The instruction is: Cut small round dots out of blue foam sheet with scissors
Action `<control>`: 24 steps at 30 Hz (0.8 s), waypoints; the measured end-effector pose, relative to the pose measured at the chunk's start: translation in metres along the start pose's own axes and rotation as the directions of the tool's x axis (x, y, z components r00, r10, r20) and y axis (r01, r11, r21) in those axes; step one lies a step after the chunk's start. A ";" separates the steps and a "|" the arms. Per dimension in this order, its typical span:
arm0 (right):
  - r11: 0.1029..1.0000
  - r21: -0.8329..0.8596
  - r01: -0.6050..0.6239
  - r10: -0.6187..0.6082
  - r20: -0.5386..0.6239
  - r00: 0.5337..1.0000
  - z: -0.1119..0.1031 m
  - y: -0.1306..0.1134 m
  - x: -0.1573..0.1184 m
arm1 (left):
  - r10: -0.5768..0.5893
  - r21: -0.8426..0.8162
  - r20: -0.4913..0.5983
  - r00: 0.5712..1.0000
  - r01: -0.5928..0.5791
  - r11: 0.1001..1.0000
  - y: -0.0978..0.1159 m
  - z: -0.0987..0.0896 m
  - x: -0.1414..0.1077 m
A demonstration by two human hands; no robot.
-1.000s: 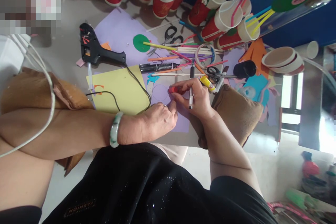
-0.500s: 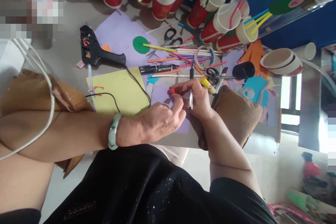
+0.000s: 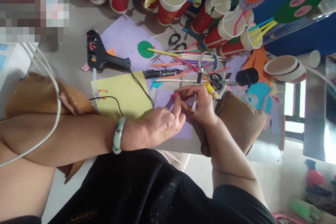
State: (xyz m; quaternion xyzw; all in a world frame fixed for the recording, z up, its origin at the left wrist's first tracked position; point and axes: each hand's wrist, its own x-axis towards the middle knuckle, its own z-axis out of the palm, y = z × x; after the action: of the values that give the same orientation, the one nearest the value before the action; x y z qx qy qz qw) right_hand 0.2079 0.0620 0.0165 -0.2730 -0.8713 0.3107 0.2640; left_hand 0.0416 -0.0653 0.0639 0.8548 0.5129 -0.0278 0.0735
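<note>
My left hand (image 3: 161, 126), with a pale green bangle (image 3: 119, 135) on its wrist, lies with curled fingers over a sheet of purple paper (image 3: 185, 131). Its forefinger tip meets a small red piece (image 3: 173, 96) whose kind I cannot make out. From the other side, the fingertips of my right hand (image 3: 201, 106) reach the same piece. A pen (image 3: 194, 104) is tucked between my right fingers, slanting across the hand. Beside the red piece, a thin circle outline shows on the purple paper. What sits under my left fingers is hidden.
A black glue gun (image 3: 98, 54) lies at left, its cord crossing yellow paper (image 3: 126, 92). Scissors (image 3: 177, 42), a black marker (image 3: 161, 73), coloured sticks and tape rolls lie ahead. Red paper cups (image 3: 168, 14) line the back. A brown cushion (image 3: 238, 122) is beside my right forearm.
The whole view has shifted slightly, so things appear a little lower and further right. The pen has tilted in my right hand. Both hands stay together at the red piece.
</note>
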 end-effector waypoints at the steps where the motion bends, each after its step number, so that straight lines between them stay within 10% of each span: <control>1: 1.000 -0.008 0.007 -0.007 0.003 1.000 0.000 0.000 0.000 | 0.002 -0.007 0.024 1.000 -0.002 1.000 -0.001 -0.002 0.000; 24: 1.000 -0.002 0.003 -0.003 0.035 0.999 -0.002 0.004 -0.001 | 0.022 -0.056 0.076 0.997 -0.018 0.998 -0.004 -0.007 0.001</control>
State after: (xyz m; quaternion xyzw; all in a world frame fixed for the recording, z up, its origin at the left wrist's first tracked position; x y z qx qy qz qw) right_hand 0.2107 0.0646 0.0149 -0.2666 -0.8766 0.3140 0.2490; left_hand 0.0384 -0.0614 0.0707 0.8560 0.5016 -0.0455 0.1170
